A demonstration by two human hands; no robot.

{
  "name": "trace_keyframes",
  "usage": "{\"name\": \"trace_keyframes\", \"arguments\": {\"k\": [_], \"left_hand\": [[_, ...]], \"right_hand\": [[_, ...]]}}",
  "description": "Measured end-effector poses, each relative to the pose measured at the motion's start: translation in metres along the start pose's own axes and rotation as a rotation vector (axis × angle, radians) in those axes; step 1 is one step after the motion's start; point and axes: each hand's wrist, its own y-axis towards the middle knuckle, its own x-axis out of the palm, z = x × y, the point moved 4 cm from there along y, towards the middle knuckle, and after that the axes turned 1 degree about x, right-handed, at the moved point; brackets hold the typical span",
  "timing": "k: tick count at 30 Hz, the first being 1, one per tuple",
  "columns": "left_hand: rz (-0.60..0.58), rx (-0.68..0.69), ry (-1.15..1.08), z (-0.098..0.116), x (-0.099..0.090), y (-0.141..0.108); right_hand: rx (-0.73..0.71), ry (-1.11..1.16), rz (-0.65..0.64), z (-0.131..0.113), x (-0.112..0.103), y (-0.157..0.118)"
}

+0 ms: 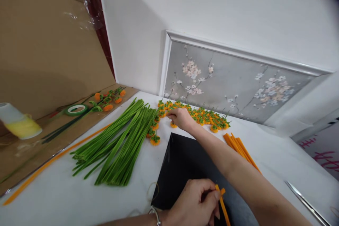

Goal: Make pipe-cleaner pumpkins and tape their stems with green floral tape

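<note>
My left hand [194, 203], with a bracelet at the wrist, is closed on an orange pipe cleaner [224, 206] above a black sheet [182, 160]; a short orange piece crosses it by the fingertips. Farther out, my right hand [181, 118] reaches among small orange pipe-cleaner flowers [209, 116] with green centres and thin stems. Its fingers are pinched together, and what they hold, if anything, is hidden. One orange flower [173, 124] lies just under that hand. Left of the flowers is a large fanned bundle of green pipe cleaners [119, 144].
More orange pipe cleaners [241, 150] lie right of the black sheet. Metal scissors or tweezers [304, 201] rest at lower right. On cardboard at left are green tape [76, 109], finished stemmed flowers [108, 107] and a yellow-white spool [19, 123]. A wall stands behind the table.
</note>
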Motion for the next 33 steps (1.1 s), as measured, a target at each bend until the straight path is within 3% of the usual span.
{"name": "trace_keyframes", "arguments": {"k": [8, 12, 19, 22, 28, 33], "left_hand": [[-0.021, 0.003, -0.039, -0.002, 0.000, 0.002], [-0.020, -0.019, -0.027, 0.000, 0.000, 0.000], [-0.008, 0.031, -0.017, 0.003, -0.001, -0.001], [-0.009, 0.052, -0.021, 0.002, 0.000, -0.001], [-0.003, 0.035, -0.033, 0.004, -0.001, -0.001], [-0.002, 0.029, -0.029, 0.004, -0.001, -0.001]], "right_hand": [[0.031, 0.116, -0.044, -0.025, 0.010, 0.029], [0.095, 0.122, -0.095, -0.017, -0.004, 0.022], [0.258, 0.084, -0.091, 0.040, -0.072, -0.030], [0.315, 0.067, -0.053, 0.071, -0.088, -0.054], [0.361, 0.024, -0.070, 0.121, -0.073, -0.075], [0.381, -0.020, -0.053, 0.136, -0.063, -0.080]]}}
